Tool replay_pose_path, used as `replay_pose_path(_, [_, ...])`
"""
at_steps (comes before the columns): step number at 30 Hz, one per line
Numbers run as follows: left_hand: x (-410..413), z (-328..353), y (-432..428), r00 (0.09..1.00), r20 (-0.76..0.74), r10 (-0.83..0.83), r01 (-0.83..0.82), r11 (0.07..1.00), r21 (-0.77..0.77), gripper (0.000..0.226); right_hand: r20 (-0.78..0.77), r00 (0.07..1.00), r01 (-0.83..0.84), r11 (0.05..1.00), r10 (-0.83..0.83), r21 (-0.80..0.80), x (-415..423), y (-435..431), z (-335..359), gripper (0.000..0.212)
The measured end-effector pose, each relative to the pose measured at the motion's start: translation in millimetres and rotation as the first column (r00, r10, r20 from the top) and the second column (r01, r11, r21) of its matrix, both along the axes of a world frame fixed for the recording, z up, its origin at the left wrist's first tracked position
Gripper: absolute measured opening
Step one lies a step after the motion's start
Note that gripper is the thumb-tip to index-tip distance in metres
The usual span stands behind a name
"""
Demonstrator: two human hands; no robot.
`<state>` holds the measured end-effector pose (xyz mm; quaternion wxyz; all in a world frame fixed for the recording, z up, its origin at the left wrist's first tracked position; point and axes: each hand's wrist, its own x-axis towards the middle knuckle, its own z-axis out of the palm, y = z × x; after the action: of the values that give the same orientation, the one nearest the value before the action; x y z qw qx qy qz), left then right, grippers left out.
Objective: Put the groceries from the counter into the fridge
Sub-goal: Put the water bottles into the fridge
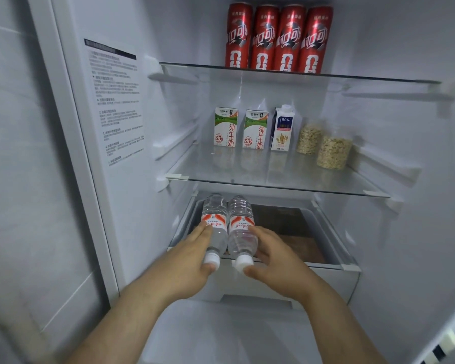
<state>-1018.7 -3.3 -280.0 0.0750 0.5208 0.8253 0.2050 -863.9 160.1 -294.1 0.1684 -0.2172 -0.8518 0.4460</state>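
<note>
While the left hand [195,261] grips the left bottle [213,219] and the right hand [276,264] the right bottle [241,222], both lie touching, caps near, bases pointing far into the drawer [313,265].

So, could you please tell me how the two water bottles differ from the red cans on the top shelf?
The water bottles are clear with white caps; the red cans are opaque. The water bottles lie on their sides, caps toward the camera, over the open drawer; the red cans stand upright on the top shelf. The left hand and right hand each hold a bottle; nobody touches the cans. Both groups sit side by side.
</note>
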Motion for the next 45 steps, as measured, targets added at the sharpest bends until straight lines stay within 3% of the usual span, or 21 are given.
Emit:
replay_pose_path(13, [-20.5, 2.0, 26.8, 0.993, -0.036, 0.109, -0.109, 0.994, 0.007, 0.075, -0.008, 1.000, -0.016, 0.986, 0.015, -0.165, -45.5, 17.5, 0.1, 0.088])
replay_pose_path(17, [-23.2, 5.7, 34.1, 0.988, -0.027, 0.153, -0.152, 0.988, 0.029, 0.079, -0.021, 1.000, -0.010, 0.989, 0.007, -0.146, -57.1, 17.8, 0.5, 0.090])
replay_pose_path(27, [-29.8, 1.6, 47.1, 0.959, 0.068, 0.275, -0.281, 0.952, 0.125, 0.082, -0.005, 1.000, 0.016, 0.999, -0.016, -0.046, -77.8, 12.6, 12.9, 0.074])
replay_pose_path(45, [-43.9, -5.3, 64.0, 0.939, 0.140, 0.315, -0.341, 0.907, 0.245, 0.075, 0.039, 0.999, 0.021, 0.997, -0.023, 0.071, -104.3, 23.9, 19.9, 0.074])
